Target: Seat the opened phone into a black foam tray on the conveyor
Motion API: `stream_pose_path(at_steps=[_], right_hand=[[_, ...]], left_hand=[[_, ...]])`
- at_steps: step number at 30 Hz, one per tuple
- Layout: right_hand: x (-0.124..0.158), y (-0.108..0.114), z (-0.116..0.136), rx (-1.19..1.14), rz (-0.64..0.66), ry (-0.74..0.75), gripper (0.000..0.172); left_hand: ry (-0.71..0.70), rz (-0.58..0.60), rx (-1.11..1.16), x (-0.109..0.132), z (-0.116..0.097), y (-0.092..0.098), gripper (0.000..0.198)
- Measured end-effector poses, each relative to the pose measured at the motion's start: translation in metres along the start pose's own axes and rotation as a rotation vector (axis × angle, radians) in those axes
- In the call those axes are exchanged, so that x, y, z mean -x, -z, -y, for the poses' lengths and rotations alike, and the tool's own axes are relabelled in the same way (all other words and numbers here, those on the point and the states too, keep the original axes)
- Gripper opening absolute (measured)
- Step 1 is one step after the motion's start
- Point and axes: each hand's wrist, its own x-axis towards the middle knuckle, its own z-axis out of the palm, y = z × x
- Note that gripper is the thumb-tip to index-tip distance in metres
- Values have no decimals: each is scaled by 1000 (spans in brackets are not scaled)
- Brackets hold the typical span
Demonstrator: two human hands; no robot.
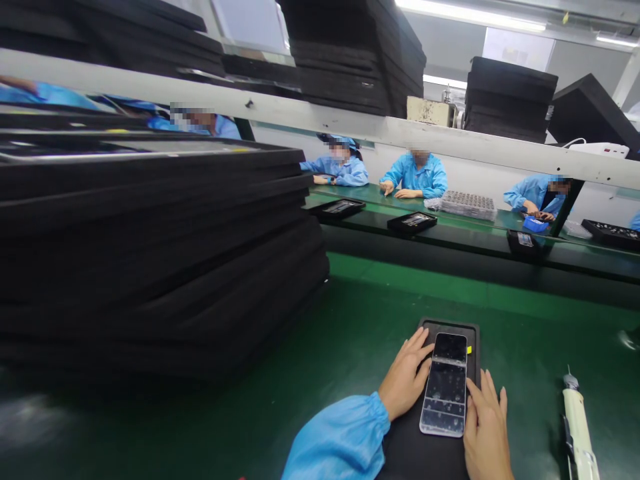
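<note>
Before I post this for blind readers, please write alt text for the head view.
A left hand and right hand flank a phone over a black tray on a green table. A screwdriver lies right, stacked black trays left, with people in blue beyond.

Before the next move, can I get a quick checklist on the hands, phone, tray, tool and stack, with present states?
1. Left hand at the phone's left edge: ok.
2. Right hand at the phone's right edge: ok.
3. Screen facing up: ok.
4. Screen free of spots: not ok, pale spots show; bubbles or dirt, cannot tell.
5. Phone fully seated in the black tray: cannot tell.
6. Screwdriver and tall black stack apart from both hands: ok.
</note>
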Motion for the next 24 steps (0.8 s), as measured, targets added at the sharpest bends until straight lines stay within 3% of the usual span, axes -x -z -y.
stream_pose_path(at_steps=[15,24], right_hand=[[1,2,0,-304,-104,-37,33],[0,5,1,-393,-225,-52,33]], left_hand=[[8,50,-6,-1,-6,7,42],[16,-19,43,2,-3,2,45]])
